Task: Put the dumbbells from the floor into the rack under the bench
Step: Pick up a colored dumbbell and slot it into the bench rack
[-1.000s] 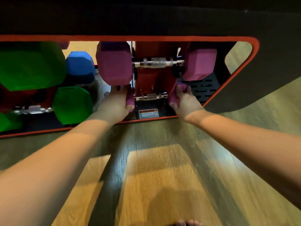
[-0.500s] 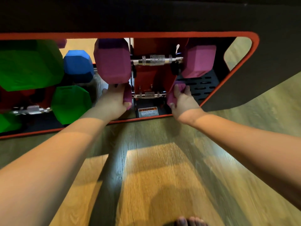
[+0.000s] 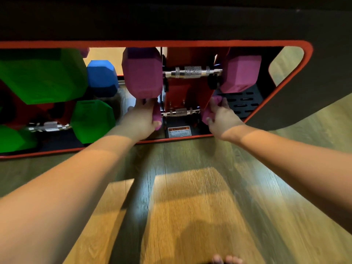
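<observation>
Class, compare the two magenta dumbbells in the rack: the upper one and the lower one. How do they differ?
The upper magenta dumbbell rests untouched; the lower magenta dumbbell is gripped at both ends, by the left hand and the right hand. The upper one's heads look far bigger than the lower one's. The upper one's heads show fully, while the lower one's are mostly covered. Both have magenta heads, a silver handle and lie horizontally.
</observation>
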A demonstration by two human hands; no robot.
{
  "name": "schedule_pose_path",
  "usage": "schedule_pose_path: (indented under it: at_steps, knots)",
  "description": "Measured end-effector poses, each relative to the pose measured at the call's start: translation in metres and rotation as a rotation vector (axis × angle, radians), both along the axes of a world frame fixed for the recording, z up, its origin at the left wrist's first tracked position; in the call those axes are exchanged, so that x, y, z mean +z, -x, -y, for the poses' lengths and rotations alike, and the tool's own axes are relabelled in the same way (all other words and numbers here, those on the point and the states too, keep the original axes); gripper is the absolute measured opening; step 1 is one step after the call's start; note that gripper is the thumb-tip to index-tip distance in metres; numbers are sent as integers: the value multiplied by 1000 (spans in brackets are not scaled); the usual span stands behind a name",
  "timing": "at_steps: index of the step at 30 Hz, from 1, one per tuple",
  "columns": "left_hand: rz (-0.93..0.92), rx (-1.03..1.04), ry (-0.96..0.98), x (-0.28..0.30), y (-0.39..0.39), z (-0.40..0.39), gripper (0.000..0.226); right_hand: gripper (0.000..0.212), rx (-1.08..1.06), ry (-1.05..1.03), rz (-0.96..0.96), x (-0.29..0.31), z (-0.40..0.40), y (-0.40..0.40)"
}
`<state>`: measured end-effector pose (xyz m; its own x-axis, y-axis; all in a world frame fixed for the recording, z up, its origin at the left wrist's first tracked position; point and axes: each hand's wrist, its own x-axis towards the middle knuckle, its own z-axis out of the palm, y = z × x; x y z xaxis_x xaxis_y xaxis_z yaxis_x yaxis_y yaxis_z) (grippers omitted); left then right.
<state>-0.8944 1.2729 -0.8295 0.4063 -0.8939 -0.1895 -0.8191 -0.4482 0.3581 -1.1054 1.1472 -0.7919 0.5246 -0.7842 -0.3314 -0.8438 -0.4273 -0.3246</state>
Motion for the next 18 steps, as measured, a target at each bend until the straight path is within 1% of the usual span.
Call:
schedule_pose_path:
  at_steps: [4, 7, 9, 10, 12, 13, 14, 16, 17, 18]
  knots:
    - [11, -23, 9, 2, -3, -2, 72, 71, -50, -24, -34, -4, -10, -4]
    - [-25, -3, 11, 3, -2, -3, 75, 68, -39, -45, 29, 3, -1, -2]
    - [-157, 52, 11, 10, -3, 1, 71, 71, -56, -97, 70, 3, 3, 3]
    - [-251, 95, 48, 12, -3, 2, 65, 75, -71, -124, 97, 2, 4, 5]
    - [-397, 195, 174, 16, -2, -3, 55, 77, -139, -141, 211, 0, 5, 12]
    - [-445, 235, 242, 18, -1, -8, 56, 80, -209, -146, 292, 0, 6, 15]
    - [-495, 261, 308, 21, 1, -14, 58, 91, -290, -145, 381, 2, 6, 17]
    - [-608, 322, 444, 29, 6, -24, 65, 125, -438, -128, 553, 12, 4, 20]
    - [-630, 359, 528, 35, 8, -28, 73, 138, -482, -108, 644, 16, 3, 21]
    - [-624, 399, 599, 39, 10, -31, 80, 146, -494, -82, 733, 20, 4, 21]
